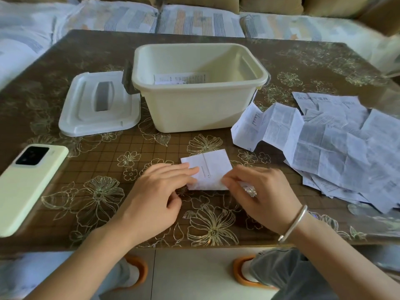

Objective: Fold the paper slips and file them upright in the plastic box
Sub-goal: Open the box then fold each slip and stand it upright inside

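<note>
Cream-coloured plastic box point(199, 109) stands open on the brown flower-patterned table point(91, 53), and everything else is placed from it. Inside the box, against its near wall, a few printed slips point(179, 78) stand upright, their top edges showing below the rim. In front of the box, nearer the person, a folded slip point(211, 169) lies flat on the table with both hands on it. The left hand point(158, 191) has its fingers stretched out nearly straight, and the fingertips press down on the slip's left edge; it grips nothing. The right hand point(259, 191) is curled, its thumb and fingertips bunched together at the slip's lower right corner, pinching the paper there. A ring point(250, 190) shows on that hand and a silver bracelet point(294, 223) circles its wrist. To the right of the box, starting just beside its right wall, a loose pile of unfolded paper slips point(335, 148) spreads out, creased and overlapping. Left of the box, touching or nearly touching its grey side latch, the white lid point(95, 105) lies flat with its grey handle facing up. Further left of the box and closer to the person, a pale green phone point(28, 187) lies face down. Behind the box, beyond the table's far edge, runs a sofa with striped cushions point(199, 20).
</note>
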The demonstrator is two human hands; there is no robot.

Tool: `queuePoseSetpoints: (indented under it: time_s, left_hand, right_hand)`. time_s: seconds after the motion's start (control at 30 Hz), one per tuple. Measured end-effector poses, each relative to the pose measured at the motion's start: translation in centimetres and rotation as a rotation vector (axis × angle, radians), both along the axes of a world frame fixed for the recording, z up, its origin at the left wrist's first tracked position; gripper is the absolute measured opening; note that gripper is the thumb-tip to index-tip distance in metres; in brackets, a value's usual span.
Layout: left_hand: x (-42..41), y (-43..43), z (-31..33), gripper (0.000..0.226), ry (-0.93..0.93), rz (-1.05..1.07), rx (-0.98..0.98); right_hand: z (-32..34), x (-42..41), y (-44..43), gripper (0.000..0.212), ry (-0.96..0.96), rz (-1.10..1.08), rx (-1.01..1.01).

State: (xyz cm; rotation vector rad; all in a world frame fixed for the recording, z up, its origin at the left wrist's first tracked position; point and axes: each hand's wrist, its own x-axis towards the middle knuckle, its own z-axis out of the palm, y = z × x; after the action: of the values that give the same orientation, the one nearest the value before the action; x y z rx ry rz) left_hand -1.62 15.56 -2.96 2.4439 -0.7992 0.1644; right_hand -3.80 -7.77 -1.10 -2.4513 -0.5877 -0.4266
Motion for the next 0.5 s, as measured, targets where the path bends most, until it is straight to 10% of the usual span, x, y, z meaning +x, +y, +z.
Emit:
queuePoseSetpoints:
  time_s: [0.5]
  left_hand:
    - [-0.7,-2.9,-0.4,0.068,0.06,0.278,-0.236]
  right_hand:
    - [-1.5,3.3,2.6,0.022,-0.043,-0.201,-0.114]
